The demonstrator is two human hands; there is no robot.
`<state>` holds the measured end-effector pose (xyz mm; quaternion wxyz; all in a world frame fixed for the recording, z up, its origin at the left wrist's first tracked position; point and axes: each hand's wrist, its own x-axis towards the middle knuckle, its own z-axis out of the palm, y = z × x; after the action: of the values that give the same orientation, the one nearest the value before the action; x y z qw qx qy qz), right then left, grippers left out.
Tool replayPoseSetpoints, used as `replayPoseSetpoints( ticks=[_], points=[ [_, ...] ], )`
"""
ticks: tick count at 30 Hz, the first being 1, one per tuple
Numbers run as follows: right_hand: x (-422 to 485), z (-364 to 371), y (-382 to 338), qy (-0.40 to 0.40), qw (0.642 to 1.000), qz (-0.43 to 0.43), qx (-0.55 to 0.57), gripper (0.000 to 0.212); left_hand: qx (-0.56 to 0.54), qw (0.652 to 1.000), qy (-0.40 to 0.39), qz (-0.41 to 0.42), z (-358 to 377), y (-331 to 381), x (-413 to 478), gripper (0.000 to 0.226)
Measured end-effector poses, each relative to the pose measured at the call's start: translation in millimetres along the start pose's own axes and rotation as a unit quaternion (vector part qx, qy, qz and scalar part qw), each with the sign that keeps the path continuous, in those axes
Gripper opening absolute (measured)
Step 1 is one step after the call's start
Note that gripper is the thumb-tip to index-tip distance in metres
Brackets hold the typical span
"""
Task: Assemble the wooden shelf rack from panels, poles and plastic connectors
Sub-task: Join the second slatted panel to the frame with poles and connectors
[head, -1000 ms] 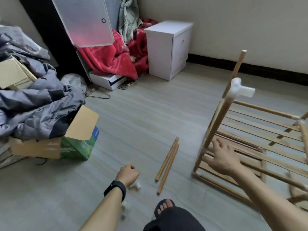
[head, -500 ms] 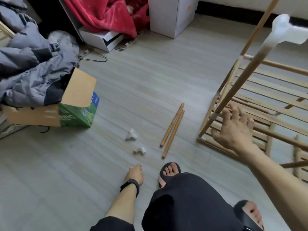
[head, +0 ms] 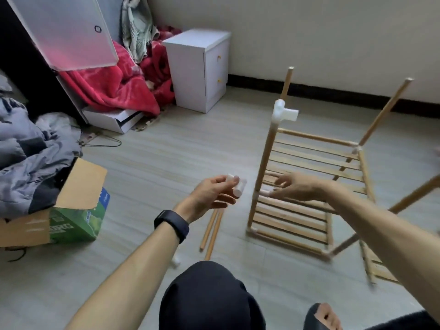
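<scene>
The left hand (head: 209,197) is gripping a plastic connector (head: 238,186) beside the half-built rack (head: 309,160) as the right hand (head: 297,186), held open, is reaching for its front pole (head: 266,153); two loose poles (head: 214,229) are lying unfitted nearby.

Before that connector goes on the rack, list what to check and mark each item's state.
1. Connector in hand: ok. The left hand grips a white connector.
2. Steadying the rack: cannot tell. The right hand reaches with straight fingers toward the front pole; contact is blurred.
3. Front pole's top free: not ok. A fitted connector caps it.
4. Bare pole tops available: ok. Two rear poles end bare.
5. Spare poles at hand: ok. Two loose poles lie on the floor beside the left wrist.
</scene>
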<state>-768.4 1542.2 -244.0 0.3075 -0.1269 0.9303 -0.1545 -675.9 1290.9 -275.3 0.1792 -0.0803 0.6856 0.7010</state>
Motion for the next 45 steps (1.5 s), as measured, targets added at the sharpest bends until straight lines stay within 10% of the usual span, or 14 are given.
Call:
replayPoseSetpoints(
  ticks=[7, 17, 45],
  points=[
    [-118, -60, 23, 0.205, 0.866, -0.187, 0.415, 0.033, 0.035, 0.989, -0.093, 0.113, 109, 130, 26, 0.047],
    [-167, -57, 110, 0.359, 0.738, -0.14, 0.554, 0.033, -0.05, 0.97, -0.215, 0.104, 241, 145, 47, 0.035],
    [-179, -75, 182, 0.47, 0.701, -0.03, 0.535, 0.028, 0.06, 0.968, -0.177, 0.169, 343, 164, 97, 0.035]
  ],
)
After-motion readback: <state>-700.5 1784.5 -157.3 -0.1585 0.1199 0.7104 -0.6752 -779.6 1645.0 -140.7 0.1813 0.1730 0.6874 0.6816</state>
